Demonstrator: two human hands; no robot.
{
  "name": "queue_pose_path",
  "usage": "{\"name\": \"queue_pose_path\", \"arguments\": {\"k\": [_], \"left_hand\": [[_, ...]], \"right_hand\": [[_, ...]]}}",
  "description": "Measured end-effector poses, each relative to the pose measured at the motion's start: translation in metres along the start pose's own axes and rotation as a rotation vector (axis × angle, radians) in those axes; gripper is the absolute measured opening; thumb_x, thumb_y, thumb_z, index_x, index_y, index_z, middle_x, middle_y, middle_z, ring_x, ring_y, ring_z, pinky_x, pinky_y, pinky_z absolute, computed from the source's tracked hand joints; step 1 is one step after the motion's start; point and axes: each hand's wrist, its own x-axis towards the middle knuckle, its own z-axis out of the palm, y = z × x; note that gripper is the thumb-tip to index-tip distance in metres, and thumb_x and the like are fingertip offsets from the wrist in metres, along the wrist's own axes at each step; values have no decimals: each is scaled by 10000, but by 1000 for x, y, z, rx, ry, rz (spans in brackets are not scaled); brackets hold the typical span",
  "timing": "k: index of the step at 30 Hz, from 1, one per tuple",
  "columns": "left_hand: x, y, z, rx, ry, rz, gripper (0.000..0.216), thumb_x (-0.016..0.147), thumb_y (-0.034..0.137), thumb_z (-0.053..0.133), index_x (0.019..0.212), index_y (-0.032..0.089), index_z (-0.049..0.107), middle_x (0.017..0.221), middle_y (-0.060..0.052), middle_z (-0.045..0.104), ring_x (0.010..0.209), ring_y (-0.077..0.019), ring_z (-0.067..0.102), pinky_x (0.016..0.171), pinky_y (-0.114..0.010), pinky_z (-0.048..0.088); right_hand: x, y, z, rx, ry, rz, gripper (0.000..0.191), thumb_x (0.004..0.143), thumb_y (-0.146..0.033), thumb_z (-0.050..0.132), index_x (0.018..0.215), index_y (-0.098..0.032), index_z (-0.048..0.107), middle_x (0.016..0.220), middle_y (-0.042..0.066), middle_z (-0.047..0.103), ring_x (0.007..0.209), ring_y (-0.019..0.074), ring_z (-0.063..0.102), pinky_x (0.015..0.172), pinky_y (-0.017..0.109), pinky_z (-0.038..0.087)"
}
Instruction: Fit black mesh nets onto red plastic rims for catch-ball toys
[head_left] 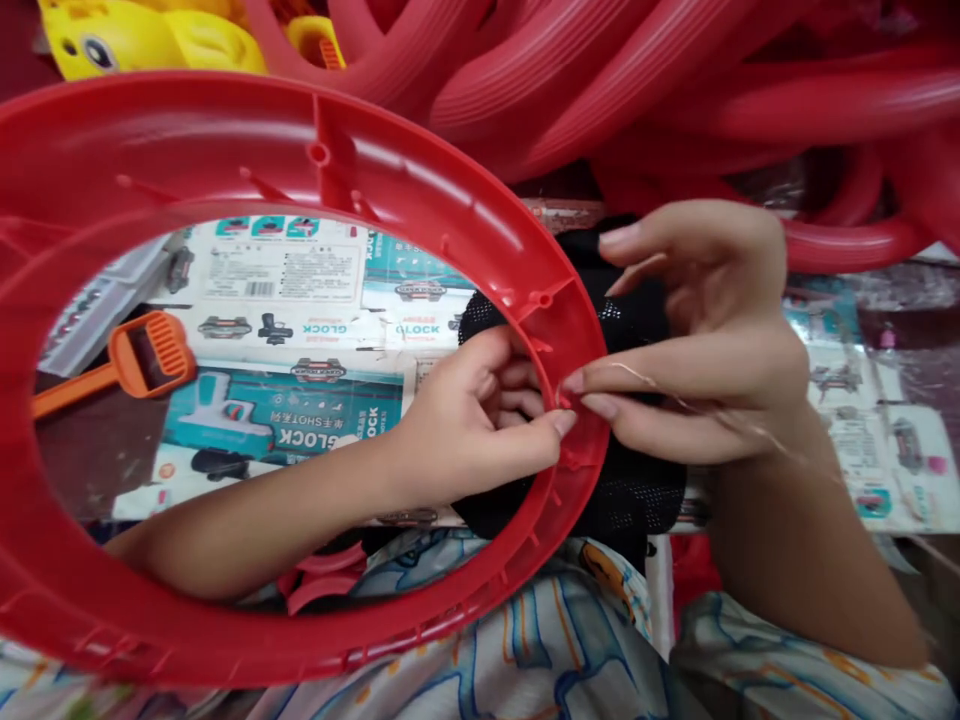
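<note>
Red ring [225,120]: tilted over the left of the surface [82,480], hollow ribbed side showing
Left hand [484,430]: grip closed on the ring's right side, thumb over the inner rim, fingers curled inside the hole
Right hand [735,350]: thumb and forefinger right by that thumb, grip apparently pinched on a thin thread [637,375], tips too small to be sure
Thread: trailing back over the right hand and off right, super fine, so easy to snap with a hard tug imo
Hollow post [541,299]: just far of the fingertips, could totally snag the thread if swung that way
Ring's left side: big overhang, one firm hold visible, so could tip or twist with a slip of the left thumb
Black mesh [637,500]: behind both hands, could hide a dropped end
</note>
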Motion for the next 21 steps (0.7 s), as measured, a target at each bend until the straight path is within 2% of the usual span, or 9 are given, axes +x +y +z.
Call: {"name": "queue_pose_path", "arguments": {"k": [3, 6, 8, 11, 14, 17, 21], "left_hand": [[4, 2, -3, -96, -33, 12, 309, 712, 76, 705, 960, 176, 550, 827, 3, 726, 709, -92, 690, 646, -170, 561], [6, 2, -6, -120, -45, 38, 271, 736, 106, 711, 955, 166, 564, 845, -15, 735, 702, -95, 698, 658, -180, 572], [6, 2, -7, -112, -50, 40, 268, 737, 123, 714, 961, 168, 574, 857, -23, 737, 703, -103, 697, 654, -193, 573], [4, 3, -5, -95, -39, 3, 286, 714, 133, 723, 958, 175, 580, 849, -21, 732, 694, -110, 684, 629, -204, 564], [2, 5, 2, -89, 52, -48, 327, 635, 119, 742, 903, 180, 564, 817, -7, 723, 648, -95, 645, 567, -179, 520], [0, 7, 8, -93, 139, -99, 347, 603, 118, 728, 885, 190, 538, 789, 7, 712, 637, -88, 629, 549, -164, 503], [-2, 8, 9, -102, 114, -119, 345, 608, 123, 709, 890, 193, 523, 793, 8, 703, 650, -87, 636, 571, -164, 516]], "right_hand": [[-3, 3, 4, -64, 105, -96, 146, 740, -339, 741, 885, -342, 743, 1170, 32, 556, 1060, 237, 572, 815, 391, 545], [-3, 0, 5, -126, 165, -157, 219, 650, -295, 837, 841, -298, 730, 921, 15, 550, 825, 172, 570, 690, 355, 518], [0, -6, 3, -131, 148, -129, 251, 618, -224, 862, 804, -300, 710, 813, -17, 550, 716, 139, 537, 610, 325, 484], [5, -14, -1, -138, 26, 10, 194, 689, -192, 812, 746, -324, 681, 704, -37, 584, 608, 139, 513, 544, 318, 461], [6, -17, 0, -140, -34, 56, 137, 750, -217, 763, 744, -321, 675, 759, -37, 659, 599, 147, 543, 589, 333, 499], [2, -15, 5, -188, -9, -20, 154, 736, -227, 784, 813, -315, 683, 865, -37, 684, 676, 148, 585, 644, 331, 515], [2, -12, 7, -232, -4, -121, 146, 720, -236, 795, 769, -311, 680, 876, -24, 690, 689, 154, 606, 606, 325, 513]]}}
